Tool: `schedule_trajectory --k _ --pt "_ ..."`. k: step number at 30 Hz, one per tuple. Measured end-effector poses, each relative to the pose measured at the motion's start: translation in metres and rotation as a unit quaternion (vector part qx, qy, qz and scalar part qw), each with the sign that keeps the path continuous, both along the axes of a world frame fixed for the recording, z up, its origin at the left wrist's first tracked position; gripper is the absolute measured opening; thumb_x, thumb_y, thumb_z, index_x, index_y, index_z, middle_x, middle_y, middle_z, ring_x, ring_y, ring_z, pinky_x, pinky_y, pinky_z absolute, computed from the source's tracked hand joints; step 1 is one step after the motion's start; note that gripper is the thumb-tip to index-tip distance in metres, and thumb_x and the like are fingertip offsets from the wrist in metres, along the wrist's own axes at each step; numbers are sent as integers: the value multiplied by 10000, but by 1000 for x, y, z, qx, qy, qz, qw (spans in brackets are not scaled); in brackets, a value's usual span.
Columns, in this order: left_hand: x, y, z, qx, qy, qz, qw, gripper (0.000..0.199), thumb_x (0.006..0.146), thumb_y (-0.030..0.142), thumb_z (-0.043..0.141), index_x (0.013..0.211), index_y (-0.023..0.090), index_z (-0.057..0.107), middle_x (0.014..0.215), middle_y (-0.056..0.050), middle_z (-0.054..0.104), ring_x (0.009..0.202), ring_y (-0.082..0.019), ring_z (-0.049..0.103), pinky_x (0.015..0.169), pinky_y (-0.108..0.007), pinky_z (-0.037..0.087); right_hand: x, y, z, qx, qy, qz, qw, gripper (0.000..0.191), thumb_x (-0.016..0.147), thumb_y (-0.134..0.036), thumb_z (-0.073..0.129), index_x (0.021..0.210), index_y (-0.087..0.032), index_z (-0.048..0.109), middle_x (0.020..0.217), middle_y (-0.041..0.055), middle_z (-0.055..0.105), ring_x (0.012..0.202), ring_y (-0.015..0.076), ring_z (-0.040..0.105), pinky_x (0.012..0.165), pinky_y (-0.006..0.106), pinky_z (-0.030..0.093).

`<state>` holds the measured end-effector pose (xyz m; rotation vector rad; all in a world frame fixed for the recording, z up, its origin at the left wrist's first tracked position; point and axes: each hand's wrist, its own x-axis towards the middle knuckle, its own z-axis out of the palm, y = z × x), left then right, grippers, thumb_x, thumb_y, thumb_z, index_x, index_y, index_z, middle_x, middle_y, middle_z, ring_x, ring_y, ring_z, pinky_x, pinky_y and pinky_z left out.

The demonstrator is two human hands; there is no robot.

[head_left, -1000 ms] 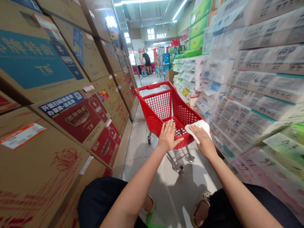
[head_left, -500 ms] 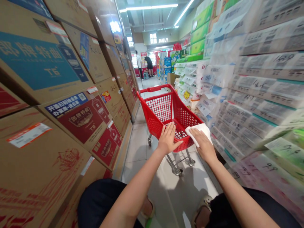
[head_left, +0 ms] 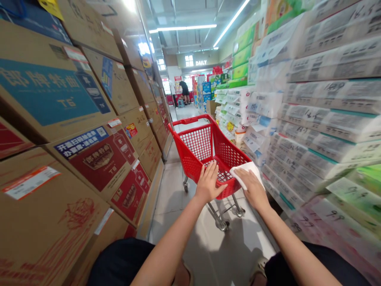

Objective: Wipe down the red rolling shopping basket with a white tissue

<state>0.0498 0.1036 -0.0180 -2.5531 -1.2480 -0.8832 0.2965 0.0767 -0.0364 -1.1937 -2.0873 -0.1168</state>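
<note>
A red plastic shopping cart point(head_left: 198, 143) with grid sides and metal legs on casters stands in front of me in the aisle. Its low end faces me and its handle is at the far side. My left hand point(head_left: 209, 182) lies at the near rim, fingers spread, holding nothing. At the near right corner my right hand point(head_left: 251, 186) presses a white cloth point(head_left: 253, 170) against the rim. The cloth drapes outward beyond the fingers, and part of it is hidden under the palm.
Stacked cardboard cartons point(head_left: 98, 155) line the left side. Piles of plastic-wrapped packs point(head_left: 321, 119) with handwritten prices rise on the right. Tiled floor point(head_left: 172, 190) runs between them. Farther down the aisle, a person point(head_left: 184, 90) in dark clothes bends over beside a blue stool point(head_left: 180, 103).
The view has tilted up slightly, so the cart and shelves sit lower in the picture. Both hands keep nearly the same places on the cart. A distant person in white is no longer visible.
</note>
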Motion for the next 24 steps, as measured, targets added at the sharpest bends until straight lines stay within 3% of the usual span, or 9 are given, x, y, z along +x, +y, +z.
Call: schedule_trajectory --k 4,8,11,14,19,21,24 --pt "-2 1 -1 -4 -10 -12 1000 838 920 481 660 1602 148 306 1675 -161 282 1581 -291 203 1295 -572 128 -27 -13 5 2 -15 23 1000 678 775 -17 439 1407 -206 597 1392 100 656 1348 250 556 1222 552 350" --pt "-16 2 1 -28 -1 -26 999 891 860 371 721 1610 159 289 1684 -150 262 1587 -292 178 1294 -578 117 -59 -26 12 10 -28 60 998 603 841 -53 465 1414 -187 596 1373 127 662 1320 259 568 1185 528 401" --pt "-29 3 5 -41 8 -35 998 897 840 350 743 1605 179 306 1685 -139 262 1588 -286 178 1295 -577 120 -69 -30 16 10 -42 89 995 689 823 -29 448 1488 -189 527 1417 127 635 1359 251 538 1190 522 395" --pt "-41 4 9 -52 23 -37 998 854 857 415 747 1581 184 359 1678 -139 283 1584 -277 196 1296 -565 127 -57 -27 18 5 -62 101 993 791 791 -9 447 1553 -220 447 1486 100 590 1395 236 511 1206 502 380" --pt "-51 4 15 -73 49 -11 996 848 869 538 727 1558 163 404 1688 -138 253 1587 -270 185 1301 -536 126 -21 -13 11 15 -41 -4 999 909 740 18 434 1599 -271 362 1547 69 536 1459 248 451 1246 570 291" --pt "-48 3 17 -79 61 5 995 859 867 565 710 1550 136 417 1695 -147 226 1591 -278 168 1304 -526 110 -25 -14 6 17 -32 -16 999 942 718 23 431 1610 -263 336 1569 72 510 1490 252 409 1254 583 271" --pt "-36 0 20 -91 84 44 991 836 869 549 680 1518 72 457 1690 -187 217 1590 -308 162 1308 -511 93 -57 -28 1 11 -36 44 998 988 693 27 418 1634 -236 272 1617 69 444 1525 230 347 1267 547 273"
